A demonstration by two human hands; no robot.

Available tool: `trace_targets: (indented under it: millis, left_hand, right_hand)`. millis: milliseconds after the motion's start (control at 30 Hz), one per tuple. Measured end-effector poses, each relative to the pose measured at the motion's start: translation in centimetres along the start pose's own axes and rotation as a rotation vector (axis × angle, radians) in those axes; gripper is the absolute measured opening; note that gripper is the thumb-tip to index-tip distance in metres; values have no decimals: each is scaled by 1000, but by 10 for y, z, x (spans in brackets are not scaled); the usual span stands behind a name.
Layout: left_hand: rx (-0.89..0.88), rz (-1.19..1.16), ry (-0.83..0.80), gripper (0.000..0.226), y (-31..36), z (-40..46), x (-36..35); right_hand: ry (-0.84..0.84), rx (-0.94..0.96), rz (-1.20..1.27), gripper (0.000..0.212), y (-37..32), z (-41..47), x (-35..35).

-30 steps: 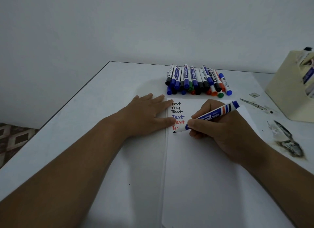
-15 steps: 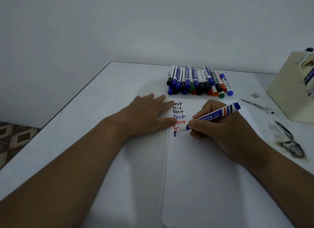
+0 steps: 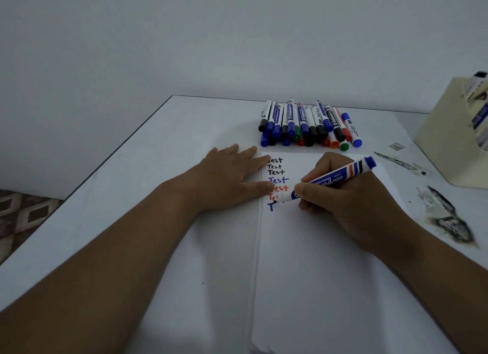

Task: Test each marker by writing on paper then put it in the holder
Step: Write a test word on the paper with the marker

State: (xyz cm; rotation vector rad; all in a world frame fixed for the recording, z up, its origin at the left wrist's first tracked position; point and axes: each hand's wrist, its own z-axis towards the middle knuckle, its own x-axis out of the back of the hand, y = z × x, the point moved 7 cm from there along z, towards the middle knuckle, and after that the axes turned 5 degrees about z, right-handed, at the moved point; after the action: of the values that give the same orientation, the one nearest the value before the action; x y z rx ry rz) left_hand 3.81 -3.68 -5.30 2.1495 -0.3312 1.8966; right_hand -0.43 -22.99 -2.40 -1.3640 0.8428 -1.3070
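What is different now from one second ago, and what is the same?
The right hand has moved the marker a little, and a new blue T now stands on the paper under the red lines. The left hand still presses the paper flat; the marker pile and holder are unchanged.

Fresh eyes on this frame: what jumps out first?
The right hand at centre, holding a blue marker with its tip on the paper, a blue "T" just begun below a column of "Test" lines in black, blue and red. The left hand lies flat on the sheet's left edge. Behind, a pile of capped markers sits near the table's far edge; the cream holder stands far right.
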Motion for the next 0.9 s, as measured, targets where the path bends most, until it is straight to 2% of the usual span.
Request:
trace_targets:
  millis: [500, 733, 900]
  left_hand:
    - [1, -26, 5, 91, 0, -1, 0]
    - [3, -17, 7, 82, -2, 0, -2]
    - [4, -28, 6, 86, -2, 1, -2]
  right_hand:
    - [0, -7, -21, 14, 0, -1, 0]
    - [-40, -26, -23, 15, 0, -1, -3]
    - [20, -33, -19, 16, 3, 0, 2]
